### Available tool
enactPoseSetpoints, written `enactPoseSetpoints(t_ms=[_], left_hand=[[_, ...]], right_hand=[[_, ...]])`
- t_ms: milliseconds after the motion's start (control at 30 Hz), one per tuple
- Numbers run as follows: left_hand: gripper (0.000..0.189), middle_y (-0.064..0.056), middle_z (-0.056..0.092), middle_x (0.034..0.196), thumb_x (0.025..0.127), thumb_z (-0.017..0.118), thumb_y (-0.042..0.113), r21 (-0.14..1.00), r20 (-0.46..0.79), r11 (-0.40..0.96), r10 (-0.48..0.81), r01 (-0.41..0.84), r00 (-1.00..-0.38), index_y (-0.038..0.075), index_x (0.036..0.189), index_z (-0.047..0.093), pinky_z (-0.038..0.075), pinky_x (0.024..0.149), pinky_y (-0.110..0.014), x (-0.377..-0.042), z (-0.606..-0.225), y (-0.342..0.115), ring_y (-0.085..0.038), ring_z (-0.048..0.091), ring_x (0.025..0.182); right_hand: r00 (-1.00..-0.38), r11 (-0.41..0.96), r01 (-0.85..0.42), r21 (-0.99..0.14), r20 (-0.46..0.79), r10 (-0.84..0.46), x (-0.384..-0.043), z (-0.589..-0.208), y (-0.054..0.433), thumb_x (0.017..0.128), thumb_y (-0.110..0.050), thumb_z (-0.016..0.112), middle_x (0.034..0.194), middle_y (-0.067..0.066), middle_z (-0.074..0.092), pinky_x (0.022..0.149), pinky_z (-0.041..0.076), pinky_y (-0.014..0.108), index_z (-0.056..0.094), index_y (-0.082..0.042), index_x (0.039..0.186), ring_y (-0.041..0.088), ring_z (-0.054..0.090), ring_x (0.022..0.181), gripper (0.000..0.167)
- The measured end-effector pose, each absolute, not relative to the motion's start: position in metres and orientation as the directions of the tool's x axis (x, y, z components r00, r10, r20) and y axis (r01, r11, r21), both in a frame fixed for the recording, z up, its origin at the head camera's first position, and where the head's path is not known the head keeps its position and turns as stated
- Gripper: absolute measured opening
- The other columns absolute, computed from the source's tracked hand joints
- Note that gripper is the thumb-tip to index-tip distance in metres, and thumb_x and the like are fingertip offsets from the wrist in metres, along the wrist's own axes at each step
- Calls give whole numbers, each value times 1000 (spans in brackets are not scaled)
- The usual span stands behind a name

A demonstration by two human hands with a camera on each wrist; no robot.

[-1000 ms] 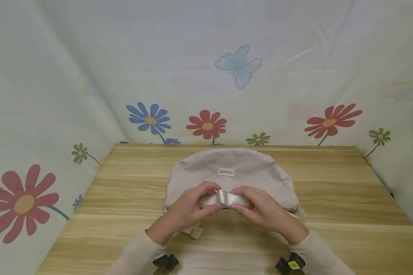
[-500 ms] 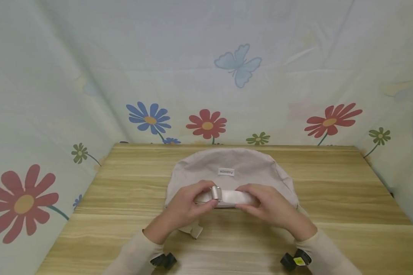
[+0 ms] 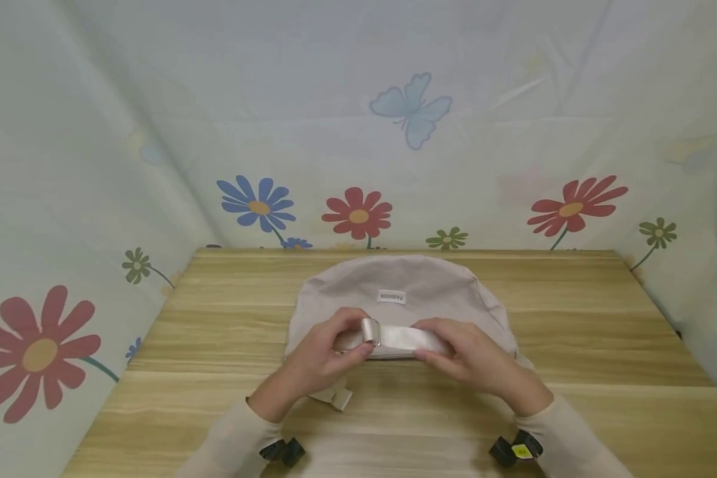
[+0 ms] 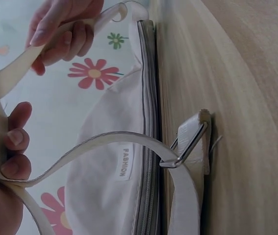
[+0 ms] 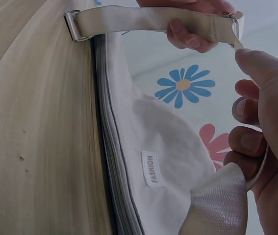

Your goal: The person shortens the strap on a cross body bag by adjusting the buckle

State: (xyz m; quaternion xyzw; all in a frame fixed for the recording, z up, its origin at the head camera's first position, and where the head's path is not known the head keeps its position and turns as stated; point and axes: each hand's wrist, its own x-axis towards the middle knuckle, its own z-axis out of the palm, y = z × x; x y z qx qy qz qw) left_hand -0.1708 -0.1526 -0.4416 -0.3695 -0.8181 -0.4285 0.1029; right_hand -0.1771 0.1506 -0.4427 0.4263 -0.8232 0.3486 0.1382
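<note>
A pale beige bag (image 3: pixel 430 285) with a small FASHION label (image 3: pixel 392 297) lies on the table, its dark zipper (image 4: pixel 150 147) along the near edge. Above that edge, both hands hold its webbing strap (image 3: pixel 401 337) stretched sideways. My left hand (image 3: pixel 327 345) pinches the strap at a metal slider buckle (image 3: pixel 375 333). The right hand (image 3: pixel 463 352) has its fingers curled round the strap a short way to the right. In the left wrist view the strap loops down to a metal ring (image 4: pixel 185 149) near the table.
The wood-grain table (image 3: pixel 227 312) spreads around the bag. Behind it and at both sides hangs a pale curtain (image 3: pixel 311 119) printed with flowers and a butterfly. A strap end (image 3: pixel 337 396) lies on the table in front of the bag.
The slider buckle has shifted left with my left hand, while my right hand has moved right. A longer stretch of strap shows between them. The bag stays in place.
</note>
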Motion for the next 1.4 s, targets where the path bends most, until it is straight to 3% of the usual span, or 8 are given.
enactPoseSetpoints(t_ms=[233, 633, 1133, 1400], left_hand=[[37, -6, 78, 115, 100, 74, 11, 626, 504, 311, 538, 715, -675, 12, 132, 56, 57, 97, -32, -172, -446, -152, -12, 71, 107], [42, -3, 72, 106, 98, 77, 9, 617, 521, 269, 564, 740, -640, 12, 133, 55, 57, 86, -29, -173, -448, -147, -10, 66, 95], [41, 0, 73, 108, 95, 82, 17, 670, 453, 313, 546, 673, -705, 16, 131, 62, 57, 82, -28, -173, -446, -140, -8, 64, 93], [34, 1, 73, 109, 95, 83, 15, 721, 443, 267, 531, 639, -722, 19, 124, 67, 57, 86, -29, -172, -446, -140, -9, 66, 96]], right_hand=[[-595, 350, -794, -497, 519, -613, -176, -445, 145, 98, -14, 80, 107, -2, 76, 78, 56, 24, 69, -9, 125, 0, 63, 90, 29], [-553, 277, -817, -506, 549, -627, -177, -447, 135, 102, -17, 76, 104, -1, 75, 74, 54, 21, 70, -9, 123, 1, 61, 86, 23], [-524, 292, -842, -455, 554, -648, -178, -440, 126, 105, -26, 74, 107, -1, 77, 76, 55, 20, 70, -10, 123, 2, 64, 87, 25], [-528, 299, -838, -456, 542, -654, -178, -442, 127, 98, -18, 82, 111, 0, 77, 80, 58, 26, 70, -11, 125, 6, 67, 92, 31]])
